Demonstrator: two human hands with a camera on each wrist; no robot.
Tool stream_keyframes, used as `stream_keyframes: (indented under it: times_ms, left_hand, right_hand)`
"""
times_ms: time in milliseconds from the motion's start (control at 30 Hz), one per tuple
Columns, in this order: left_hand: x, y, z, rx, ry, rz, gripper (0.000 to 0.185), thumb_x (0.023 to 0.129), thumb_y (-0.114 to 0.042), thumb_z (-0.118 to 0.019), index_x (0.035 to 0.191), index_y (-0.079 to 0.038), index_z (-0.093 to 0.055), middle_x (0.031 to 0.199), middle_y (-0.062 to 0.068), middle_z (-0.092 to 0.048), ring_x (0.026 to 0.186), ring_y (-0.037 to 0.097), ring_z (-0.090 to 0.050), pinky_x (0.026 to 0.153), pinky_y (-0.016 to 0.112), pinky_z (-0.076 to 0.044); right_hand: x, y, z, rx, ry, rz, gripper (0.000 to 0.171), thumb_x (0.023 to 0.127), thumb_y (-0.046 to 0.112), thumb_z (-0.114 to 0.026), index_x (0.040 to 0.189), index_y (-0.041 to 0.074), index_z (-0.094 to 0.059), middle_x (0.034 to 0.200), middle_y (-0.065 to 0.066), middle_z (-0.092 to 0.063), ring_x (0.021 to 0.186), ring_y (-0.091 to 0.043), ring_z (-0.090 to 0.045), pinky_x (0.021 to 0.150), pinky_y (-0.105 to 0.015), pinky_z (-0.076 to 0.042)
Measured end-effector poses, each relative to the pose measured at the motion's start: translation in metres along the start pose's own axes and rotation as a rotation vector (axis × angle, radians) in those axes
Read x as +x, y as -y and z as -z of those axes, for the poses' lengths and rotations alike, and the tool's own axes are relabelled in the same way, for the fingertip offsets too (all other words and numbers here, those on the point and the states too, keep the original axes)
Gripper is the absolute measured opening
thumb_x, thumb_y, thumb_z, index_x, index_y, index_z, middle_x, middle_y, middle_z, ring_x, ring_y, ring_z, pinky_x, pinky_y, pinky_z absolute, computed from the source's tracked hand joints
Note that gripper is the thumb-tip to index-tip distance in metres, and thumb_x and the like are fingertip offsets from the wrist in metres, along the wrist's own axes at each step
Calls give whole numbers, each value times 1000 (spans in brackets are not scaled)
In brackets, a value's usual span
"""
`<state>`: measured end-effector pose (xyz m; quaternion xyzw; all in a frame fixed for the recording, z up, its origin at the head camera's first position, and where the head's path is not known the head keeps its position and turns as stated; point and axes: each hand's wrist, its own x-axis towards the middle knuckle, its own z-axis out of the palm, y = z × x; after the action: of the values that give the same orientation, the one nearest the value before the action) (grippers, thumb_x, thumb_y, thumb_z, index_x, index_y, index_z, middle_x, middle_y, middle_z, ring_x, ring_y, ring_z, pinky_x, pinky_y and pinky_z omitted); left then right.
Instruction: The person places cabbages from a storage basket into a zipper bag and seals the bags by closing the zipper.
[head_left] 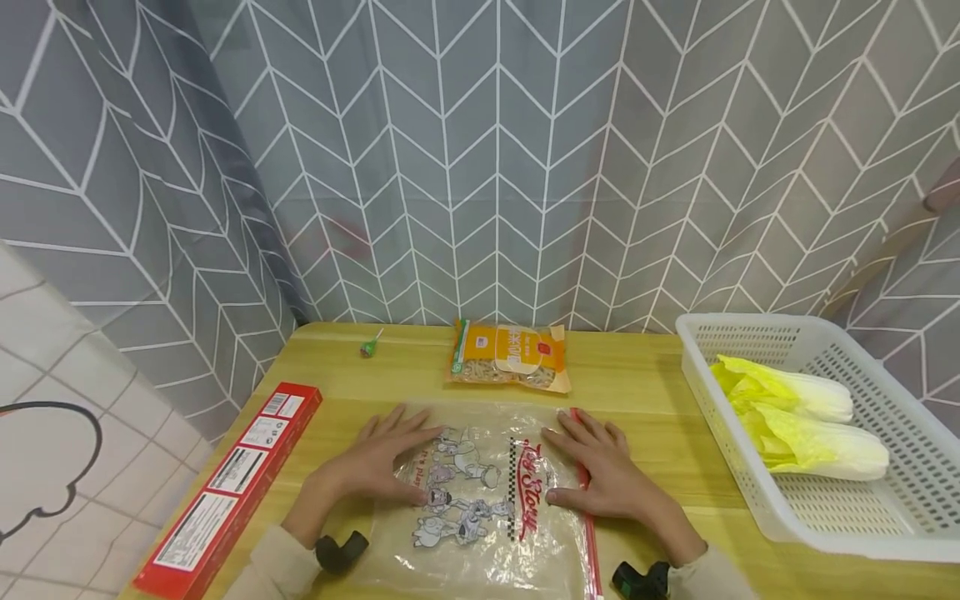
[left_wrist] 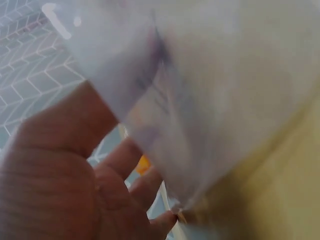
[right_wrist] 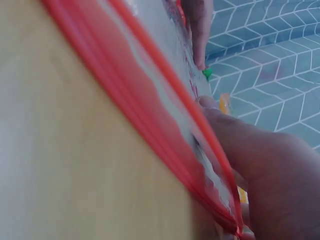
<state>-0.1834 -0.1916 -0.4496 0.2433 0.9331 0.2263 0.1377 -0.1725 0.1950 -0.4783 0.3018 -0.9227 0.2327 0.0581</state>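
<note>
A clear zip bag [head_left: 487, 558] with cartoon figures and red "Toy Story" lettering lies on the wooden table, its red zip edge toward the right. My left hand [head_left: 382, 458] rests on its left part, fingers spread, thumb over the printed figures. On the right part lies my right hand [head_left: 600, 471], fingers extended across the red edge and thumb by the lettering. In the right wrist view the two red strips [right_wrist: 135, 110] stand apart along the middle and meet near the corner. The bag film [left_wrist: 210, 90] covers part of my fingers in the left wrist view.
An orange food packet [head_left: 510, 354] and a lollipop [head_left: 369, 347] lie along the back. A long red box [head_left: 232, 483] is on the left. On the right a white basket [head_left: 750, 321] holds two cabbages [head_left: 817, 442]. A grey patterned curtain [head_left: 487, 167] hangs behind the table.
</note>
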Motion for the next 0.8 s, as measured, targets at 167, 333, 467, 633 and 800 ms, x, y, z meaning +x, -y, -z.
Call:
stream_keyframes:
  times_ms: [167, 333, 467, 633, 800]
  left_hand:
    - [-4, 8, 6, -11, 1, 26, 95, 74, -51, -84, 156, -35, -39, 172, 5, -17, 158, 45, 1, 122, 73, 2]
    - [-9, 8, 19, 0, -8, 62, 92, 76, -51, -83, 155, -28, -43, 170, 10, -22, 157, 49, -3, 121, 73, -1]
    - [-10, 0, 26, 1, -17, 40, 89, 80, -51, -81, 155, -25, -43, 170, 12, -24, 156, 51, -6, 121, 75, -6]
    - [-1, -22, 21, -38, -14, -54, 84, 84, -50, -78, 155, -23, -43, 169, 12, -26, 155, 52, -10, 121, 74, -9]
    - [12, -46, 2, -58, 10, -104, 85, 88, -55, -72, 158, -25, -37, 170, 13, -20, 156, 51, -6, 123, 72, -5]
  right_hand:
    - [6, 5, -8, 2, -22, 5, 82, 82, 61, -73, 149, 19, -53, 161, -20, -38, 151, -50, -27, 111, -79, -16]
    - [11, 10, -12, 7, -24, -11, 81, 82, 62, -71, 149, 20, -52, 162, -19, -38, 152, -48, -25, 113, -78, -14]
    - [13, 12, -15, 2, -30, -21, 81, 82, 61, -72, 149, 20, -52, 161, -19, -39, 152, -48, -26, 113, -77, -14]
    - [17, 17, -18, 1, -36, -27, 81, 83, 62, -71, 150, 20, -52, 161, -19, -39, 152, -48, -26, 113, -76, -15]
    - [19, 20, -18, 31, -51, -23, 80, 82, 59, -73, 148, 18, -54, 161, -20, -39, 152, -48, -27, 113, -77, -16]
